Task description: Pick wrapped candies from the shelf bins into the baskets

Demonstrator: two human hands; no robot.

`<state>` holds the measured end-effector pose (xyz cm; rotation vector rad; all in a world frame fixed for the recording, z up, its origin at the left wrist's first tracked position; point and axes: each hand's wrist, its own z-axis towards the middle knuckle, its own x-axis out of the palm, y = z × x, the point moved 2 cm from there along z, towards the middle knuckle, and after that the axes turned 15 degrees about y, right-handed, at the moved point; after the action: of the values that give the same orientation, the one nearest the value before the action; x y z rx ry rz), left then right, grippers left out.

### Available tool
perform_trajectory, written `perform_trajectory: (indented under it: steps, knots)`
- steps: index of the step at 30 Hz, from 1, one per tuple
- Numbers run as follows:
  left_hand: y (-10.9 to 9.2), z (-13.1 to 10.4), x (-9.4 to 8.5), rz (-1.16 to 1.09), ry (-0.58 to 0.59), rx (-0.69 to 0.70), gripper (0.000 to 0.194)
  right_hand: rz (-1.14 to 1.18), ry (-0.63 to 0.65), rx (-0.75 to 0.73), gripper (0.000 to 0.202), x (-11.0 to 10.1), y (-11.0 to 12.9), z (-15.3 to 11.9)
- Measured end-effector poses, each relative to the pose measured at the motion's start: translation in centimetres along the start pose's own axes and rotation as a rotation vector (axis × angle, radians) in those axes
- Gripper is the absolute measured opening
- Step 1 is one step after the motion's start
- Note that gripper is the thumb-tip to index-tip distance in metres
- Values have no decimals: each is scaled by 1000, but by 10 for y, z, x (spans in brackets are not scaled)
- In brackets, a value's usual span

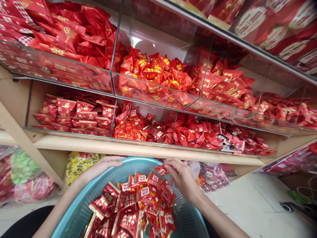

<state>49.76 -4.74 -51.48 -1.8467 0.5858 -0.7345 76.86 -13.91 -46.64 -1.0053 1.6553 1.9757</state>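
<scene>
At the bottom centre of the frame, the left hand [101, 169] lies at the rim of a teal basket [140, 160], its fingers close together. The right hand [183, 179], right of centre, pinches a small red packet [162, 169] between its fingers, above the gold-edged red packets [127, 218] in the basket.

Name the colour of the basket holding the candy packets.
Teal; the basket shows best in the head view.
</scene>
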Motion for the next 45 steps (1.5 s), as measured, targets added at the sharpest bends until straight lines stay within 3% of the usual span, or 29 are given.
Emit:
perform_trajectory:
  steps: [3, 7, 10, 16, 20, 24, 27, 30, 33, 37, 39, 42, 45]
  knots:
    - [3, 1, -2, -20, 14, 7, 55, -39, 82, -20, 25, -7, 3, 3]
    - [6, 3, -5, -15, 27, 9, 53, -348, 188, -132, 17, -17, 13, 11]
    - [7, 4, -6, -20, 43, 13, 52, -590, 336, -141, 17, -15, 21, 22]
    - [4, 2, -2, -18, 62, 10, 47, -882, 585, -134, 14, 16, 37, 53]
    - [1, 1, -1, -6, 39, 0, 46, -977, 641, -134, 26, 43, 46, 70]
    - [2, 1, -2, 9, 36, 10, 44, -1008, 660, -178, 22, 61, 43, 73]
    - [4, 0, -3, -6, 45, 7, 45, -963, 577, -260, 22, 62, 37, 65]
    - [3, -1, -3, 8, 42, 0, 47, -801, 428, -262, 23, 47, 28, 49]
    - [0, -1, -3, 46, 19, 0, 47, -523, 227, -206, 27, 25, 8, 29]
    - [0, 0, 0, 54, 28, -22, 48, -214, -12, -61, 29, 3, -35, 8]
    - [1, 2, 1, 67, 44, -32, 49, -84, -22, 16, 31, 1, -57, 4]
    - [0, 4, 2, 189, 26, 12, 45, 76, 108, 97, 36, 7, -81, 1]
    - [0, 5, 1, 269, -26, 31, 41, 93, 181, 160, 42, 15, -96, -1]
